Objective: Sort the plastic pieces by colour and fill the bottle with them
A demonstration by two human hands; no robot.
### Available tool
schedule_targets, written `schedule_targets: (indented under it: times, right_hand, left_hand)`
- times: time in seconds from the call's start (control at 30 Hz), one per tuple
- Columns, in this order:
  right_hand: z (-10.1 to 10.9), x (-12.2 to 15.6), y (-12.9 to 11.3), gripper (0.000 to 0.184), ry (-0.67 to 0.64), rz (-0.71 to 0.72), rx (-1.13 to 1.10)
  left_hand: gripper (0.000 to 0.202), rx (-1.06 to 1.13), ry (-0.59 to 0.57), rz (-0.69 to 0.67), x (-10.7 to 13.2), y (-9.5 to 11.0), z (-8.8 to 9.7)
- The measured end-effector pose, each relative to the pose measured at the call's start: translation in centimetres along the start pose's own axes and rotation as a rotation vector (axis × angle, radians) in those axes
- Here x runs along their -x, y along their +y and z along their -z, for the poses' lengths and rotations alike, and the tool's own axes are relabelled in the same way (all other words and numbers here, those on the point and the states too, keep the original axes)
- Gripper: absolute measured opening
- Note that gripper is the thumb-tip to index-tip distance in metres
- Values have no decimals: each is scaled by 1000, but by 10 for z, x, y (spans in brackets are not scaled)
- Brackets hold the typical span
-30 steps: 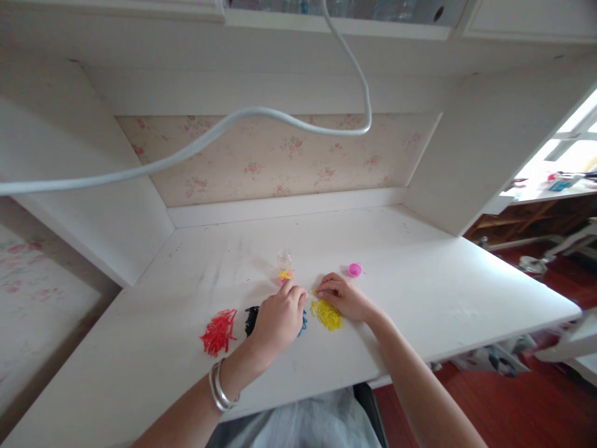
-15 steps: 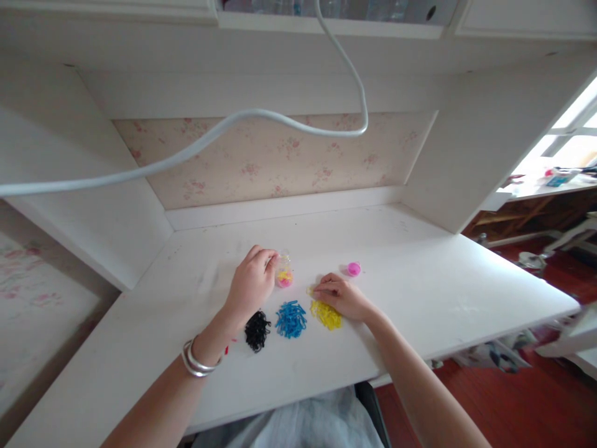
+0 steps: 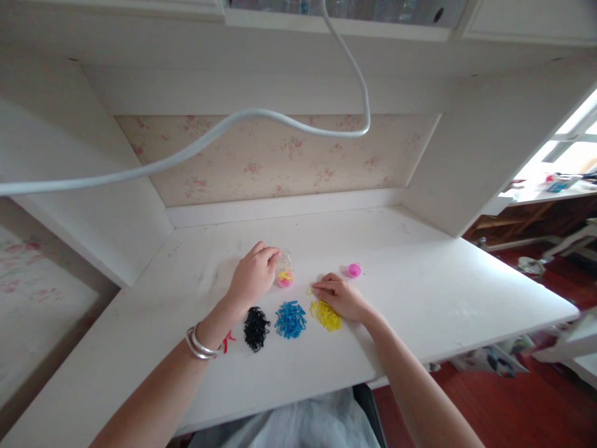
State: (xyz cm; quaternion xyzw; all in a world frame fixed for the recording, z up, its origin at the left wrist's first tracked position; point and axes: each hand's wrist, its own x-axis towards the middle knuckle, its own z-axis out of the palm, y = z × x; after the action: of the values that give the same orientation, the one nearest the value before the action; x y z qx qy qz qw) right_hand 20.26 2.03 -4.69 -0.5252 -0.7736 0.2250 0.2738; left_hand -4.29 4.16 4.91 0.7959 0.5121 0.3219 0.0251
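My left hand [image 3: 252, 277] is closed around a small clear jar [image 3: 284, 272] with yellow and pink bits inside, standing on the white desk [image 3: 420, 292]. My right hand [image 3: 338, 295] lies at the far edge of a yellow pile of small elastic bands [image 3: 326, 315], its fingertips pinched on one yellow band. A blue pile [image 3: 290, 318] and a black pile [image 3: 256, 327] lie in a row to the left of the yellow one. A red pile [image 3: 228, 341] is mostly hidden behind my left wrist.
A pink lid [image 3: 354, 270] lies on the desk right of the jar. A white cable [image 3: 261, 118] hangs across the view above the desk. The hutch's side panels [image 3: 112, 218] close in the desk left and right; the right edge drops to a red floor [image 3: 513, 404].
My left hand moved from the piles up to the jar and closed around it, uncovering the black and blue piles. My right hand stayed at the yellow pile.
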Motion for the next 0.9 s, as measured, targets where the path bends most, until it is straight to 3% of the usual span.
schedule_targets:
  times: [0.23, 0.5, 0.67, 0.8, 0.9]
  right_hand:
    - [-3, -1, 1, 27, -13, -23, 9]
    - [-4, -9, 0, 27, -78, -5, 40]
    - [-8, -12, -1, 21, -80, -14, -15]
    - [-4, -16, -7, 25, 9, -3, -72]
    - [11, -28, -28, 25, 150, 33, -87]
  left_hand:
    - [24, 126, 90, 29, 29, -4, 13]
    - [25, 318, -161, 179, 114, 1, 5]
    - [25, 406, -233, 220, 152, 4, -4]
    - [25, 445, -252, 229, 162, 6, -2]
    - [27, 458, -254, 233, 162, 7, 0]
